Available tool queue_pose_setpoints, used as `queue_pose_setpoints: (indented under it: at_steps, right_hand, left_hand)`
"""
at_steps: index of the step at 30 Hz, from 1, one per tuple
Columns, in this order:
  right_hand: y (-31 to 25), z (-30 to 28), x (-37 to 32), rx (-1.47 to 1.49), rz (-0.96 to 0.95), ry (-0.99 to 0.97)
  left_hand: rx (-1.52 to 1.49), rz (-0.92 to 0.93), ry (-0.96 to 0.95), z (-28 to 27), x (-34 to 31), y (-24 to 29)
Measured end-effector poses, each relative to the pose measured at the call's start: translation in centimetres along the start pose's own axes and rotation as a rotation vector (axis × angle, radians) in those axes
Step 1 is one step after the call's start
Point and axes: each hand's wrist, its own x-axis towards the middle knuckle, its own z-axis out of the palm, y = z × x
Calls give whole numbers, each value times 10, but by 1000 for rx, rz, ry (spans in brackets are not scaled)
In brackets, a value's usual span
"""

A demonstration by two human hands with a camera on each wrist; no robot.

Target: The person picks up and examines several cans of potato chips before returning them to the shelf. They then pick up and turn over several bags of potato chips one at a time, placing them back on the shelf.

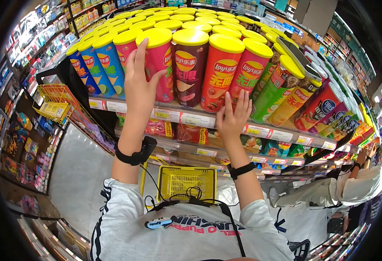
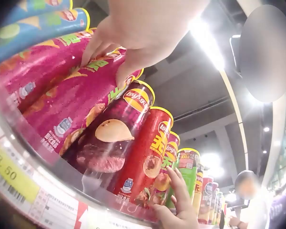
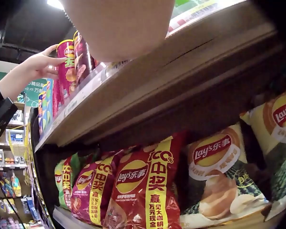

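My left hand (image 1: pixel 139 82) grips a magenta Lay's chip can (image 1: pixel 155 57) with a yellow lid in the front row of the shelf. In the left wrist view its fingers lie on one side of the can and the thumb on the other. The can leans among its neighbours, beside a dark purple can (image 1: pixel 189 71). Farther right, my right hand (image 1: pixel 234 116) rests at the shelf's front edge with fingers spread upward. Its fingertips overlap the lower parts of a red can (image 1: pixel 220 71) and a pink can (image 1: pixel 251 69).
Rows of yellow-lidded cans fill the top shelf behind. A phone (image 1: pixel 297 56) lies on cans at right. Price labels line the shelf edge (image 1: pixel 195 119), with chip bags (image 3: pixel 133 186) below. A yellow basket (image 1: pixel 186 180) stands below me; another person (image 1: pixel 347 187) is at right.
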Motion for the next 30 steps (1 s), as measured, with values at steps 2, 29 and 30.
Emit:
queue_pose_setpoints:
  at_steps: [2,29,30]
  right_hand:
    - [0,-1,1,-4,-4,-3]
    - [2,-1,2,24,4,7]
    - [2,-2,1,24,5,1]
  left_hand:
    - [153,72,37,-2,2,0]
    - [429,139,200,-10,7,-38]
    - [306,94,198,-10,3,-36]
